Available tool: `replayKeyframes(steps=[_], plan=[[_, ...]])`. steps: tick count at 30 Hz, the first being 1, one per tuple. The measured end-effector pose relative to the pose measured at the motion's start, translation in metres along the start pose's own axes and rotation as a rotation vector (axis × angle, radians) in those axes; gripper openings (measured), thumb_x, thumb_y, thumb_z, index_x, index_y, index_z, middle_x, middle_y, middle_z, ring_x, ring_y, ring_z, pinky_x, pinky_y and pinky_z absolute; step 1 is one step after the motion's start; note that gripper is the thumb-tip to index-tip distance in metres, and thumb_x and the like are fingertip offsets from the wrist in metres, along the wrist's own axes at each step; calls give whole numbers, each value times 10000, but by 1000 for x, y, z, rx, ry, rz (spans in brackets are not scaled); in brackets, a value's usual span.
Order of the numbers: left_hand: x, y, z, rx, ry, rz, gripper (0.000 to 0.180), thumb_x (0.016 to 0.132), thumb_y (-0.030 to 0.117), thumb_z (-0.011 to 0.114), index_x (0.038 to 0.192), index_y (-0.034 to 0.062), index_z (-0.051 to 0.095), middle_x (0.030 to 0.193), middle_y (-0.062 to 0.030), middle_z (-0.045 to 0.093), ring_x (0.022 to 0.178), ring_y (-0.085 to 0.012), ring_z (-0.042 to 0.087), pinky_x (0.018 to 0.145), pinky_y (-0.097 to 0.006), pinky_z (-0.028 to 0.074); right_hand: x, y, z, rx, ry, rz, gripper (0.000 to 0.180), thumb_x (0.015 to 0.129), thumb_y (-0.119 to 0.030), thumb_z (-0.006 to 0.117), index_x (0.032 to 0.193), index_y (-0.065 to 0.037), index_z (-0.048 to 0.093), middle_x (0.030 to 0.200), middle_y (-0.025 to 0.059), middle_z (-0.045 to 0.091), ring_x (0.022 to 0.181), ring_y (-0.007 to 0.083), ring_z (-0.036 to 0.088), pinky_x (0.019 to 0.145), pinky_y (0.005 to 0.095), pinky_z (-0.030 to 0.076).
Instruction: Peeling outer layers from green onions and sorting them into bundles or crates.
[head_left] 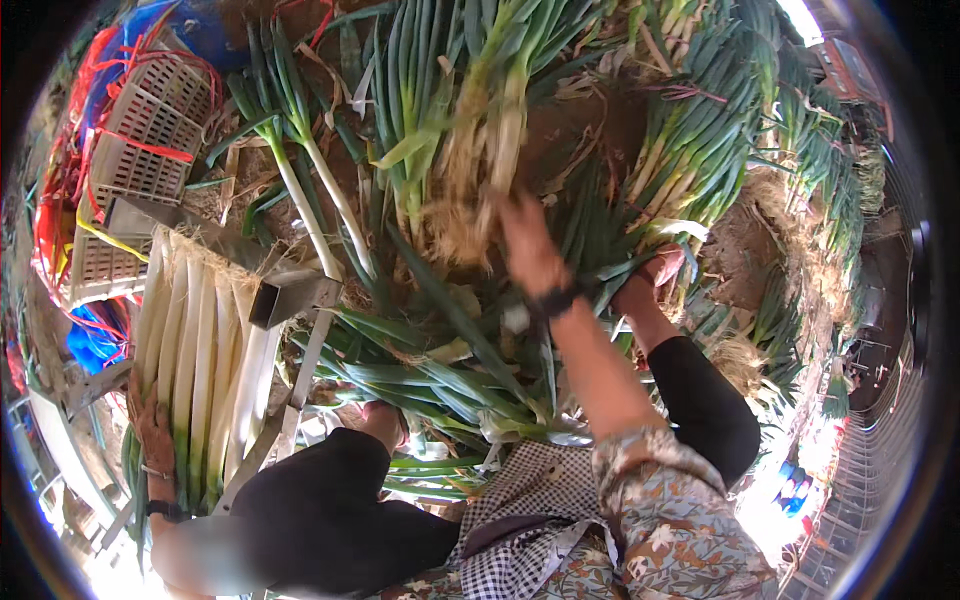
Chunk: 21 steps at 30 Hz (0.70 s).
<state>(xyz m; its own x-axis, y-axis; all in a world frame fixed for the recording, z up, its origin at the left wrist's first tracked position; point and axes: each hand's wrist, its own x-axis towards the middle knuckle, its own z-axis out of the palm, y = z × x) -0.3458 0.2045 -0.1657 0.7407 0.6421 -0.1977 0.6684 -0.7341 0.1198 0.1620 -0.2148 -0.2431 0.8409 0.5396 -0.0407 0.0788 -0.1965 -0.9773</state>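
Peeled green onions lie side by side in a metal rack at my left, white stems and roots toward the far end. My left hand rests flat along the outer stems on their left side, fingers stretched out. My right hand reaches forward over the middle, blurred by motion. Its fingers are at the root end of a bunch of untrimmed green onions with dry roots and husks. Whether the fingers close on a stem is too smeared to see.
Loose green leaves are heaped between my legs. Two long onions lie beyond the rack. A white plastic crate with red ties stands far left. More onion bundles are piled at the far right. My foot is near them.
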Motion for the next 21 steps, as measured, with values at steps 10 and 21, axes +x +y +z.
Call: replayKeyframes(steps=[10,21], plan=[[40,27,-17,-337,-162,159,361,934,159,472,1243,2,573,1488,-176,329,1373,-331,309,1134,-417,245,-199,-44,-38,275,19,562,365,895,-274,649,1061,48,602,812,29,582,700,80,512,604,285,443],[26,346,-191,-1288,-157,423,438,967,299,504,1267,-19,522,1212,-148,607,1106,-243,608,960,-353,495,-276,-187,-73,214,235,271,295,906,-186,611,1057,62,560,733,-33,529,611,29,443,472,208,361]])
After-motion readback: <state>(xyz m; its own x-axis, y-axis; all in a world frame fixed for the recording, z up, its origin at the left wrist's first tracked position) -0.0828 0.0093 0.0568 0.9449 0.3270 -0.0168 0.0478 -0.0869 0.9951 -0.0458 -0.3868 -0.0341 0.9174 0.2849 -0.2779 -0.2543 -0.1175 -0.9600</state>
